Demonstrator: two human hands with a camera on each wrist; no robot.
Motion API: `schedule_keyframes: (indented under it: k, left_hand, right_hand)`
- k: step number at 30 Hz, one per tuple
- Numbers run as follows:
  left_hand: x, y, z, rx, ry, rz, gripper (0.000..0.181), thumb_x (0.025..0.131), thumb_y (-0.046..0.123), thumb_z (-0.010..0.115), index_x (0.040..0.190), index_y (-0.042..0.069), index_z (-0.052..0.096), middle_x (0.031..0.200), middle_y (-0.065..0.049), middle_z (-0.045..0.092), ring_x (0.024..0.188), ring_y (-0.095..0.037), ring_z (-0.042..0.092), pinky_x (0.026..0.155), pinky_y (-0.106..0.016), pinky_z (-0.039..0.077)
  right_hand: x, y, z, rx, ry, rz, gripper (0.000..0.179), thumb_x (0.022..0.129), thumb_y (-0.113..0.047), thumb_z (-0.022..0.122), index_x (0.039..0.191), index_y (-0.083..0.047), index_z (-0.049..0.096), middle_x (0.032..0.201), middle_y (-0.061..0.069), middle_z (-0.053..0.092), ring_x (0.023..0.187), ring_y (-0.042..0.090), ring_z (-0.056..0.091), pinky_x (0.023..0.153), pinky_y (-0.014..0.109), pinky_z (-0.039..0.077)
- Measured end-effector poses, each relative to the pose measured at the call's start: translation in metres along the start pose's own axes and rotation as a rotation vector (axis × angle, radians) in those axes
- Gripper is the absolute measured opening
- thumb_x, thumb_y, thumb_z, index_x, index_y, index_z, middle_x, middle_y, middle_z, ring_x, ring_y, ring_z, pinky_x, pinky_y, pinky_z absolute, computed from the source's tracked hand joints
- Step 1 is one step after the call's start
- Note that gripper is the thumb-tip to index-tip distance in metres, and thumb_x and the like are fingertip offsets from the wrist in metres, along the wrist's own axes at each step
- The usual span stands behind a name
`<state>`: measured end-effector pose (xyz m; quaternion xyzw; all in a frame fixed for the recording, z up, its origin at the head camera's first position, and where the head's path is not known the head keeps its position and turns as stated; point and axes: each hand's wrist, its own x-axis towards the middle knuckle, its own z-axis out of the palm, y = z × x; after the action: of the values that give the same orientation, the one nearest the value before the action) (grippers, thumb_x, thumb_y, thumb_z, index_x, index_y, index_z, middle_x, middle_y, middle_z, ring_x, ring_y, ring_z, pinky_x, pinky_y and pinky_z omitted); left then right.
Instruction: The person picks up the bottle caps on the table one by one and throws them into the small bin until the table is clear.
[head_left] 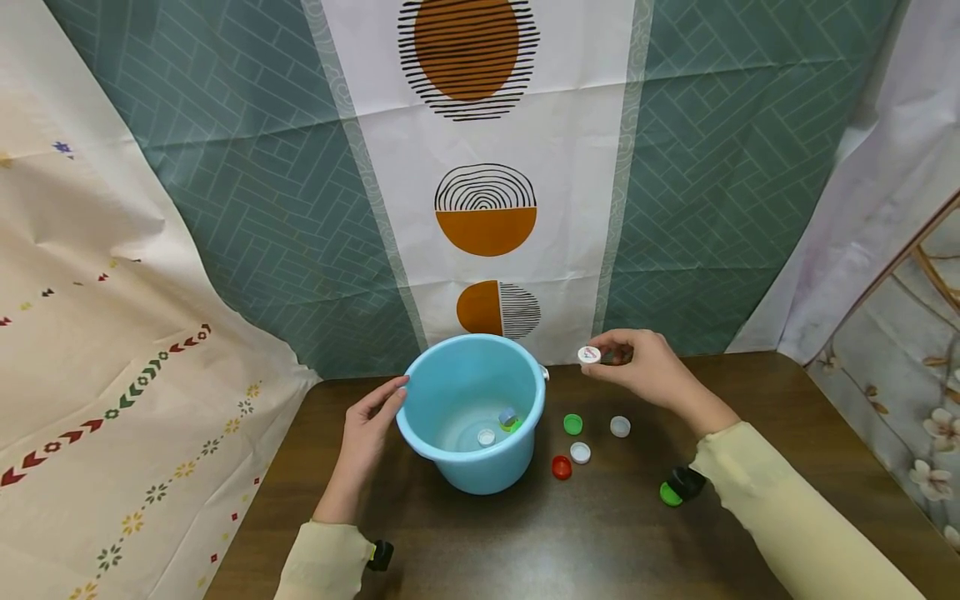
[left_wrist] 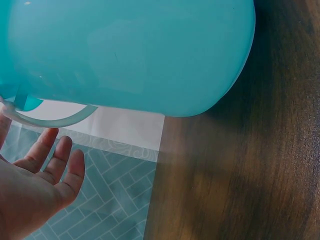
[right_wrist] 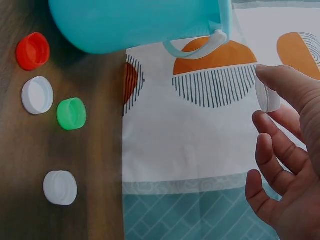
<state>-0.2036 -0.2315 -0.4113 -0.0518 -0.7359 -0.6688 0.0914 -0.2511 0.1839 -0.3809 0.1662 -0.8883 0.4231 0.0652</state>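
Bottle cap (head_left: 589, 355), white: your right hand (head_left: 637, 362) is pinching it between fingertips (right_wrist: 266, 75); left hand (head_left: 371, 417) is pinching blue bucket rim (head_left: 480, 457).

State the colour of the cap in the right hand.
White cap with print on top, clearest in the head view.

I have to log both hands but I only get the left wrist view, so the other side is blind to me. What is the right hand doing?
Observer: The right hand is pinching a white cap between thumb and finger.
Operator: Noted. From here I can't see down to the bottom of the bucket. Is anything lying in there?
Observer: Yes, the head view shows a few small caps at the bottom, one of them white.
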Motion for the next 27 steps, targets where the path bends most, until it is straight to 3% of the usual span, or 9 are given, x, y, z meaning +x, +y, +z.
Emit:
schedule_keyframes:
  k: [27]
  left_hand:
    - [0.0,0.002,0.0,0.032,0.004,-0.02,0.035,0.097,0.019,0.064,0.127,0.001,0.064,0.128,-0.016,0.062,0.116,-0.032,0.057,0.087,-0.027,0.052]
  right_hand:
    - [0.026,-0.043,0.025,0.091,-0.043,-0.108,0.032,0.079,-0.039,0.082,0.105,-0.022,0.074,0.094,-0.001,0.067,0.083,0.021,0.055,0.066,0.038,0.05]
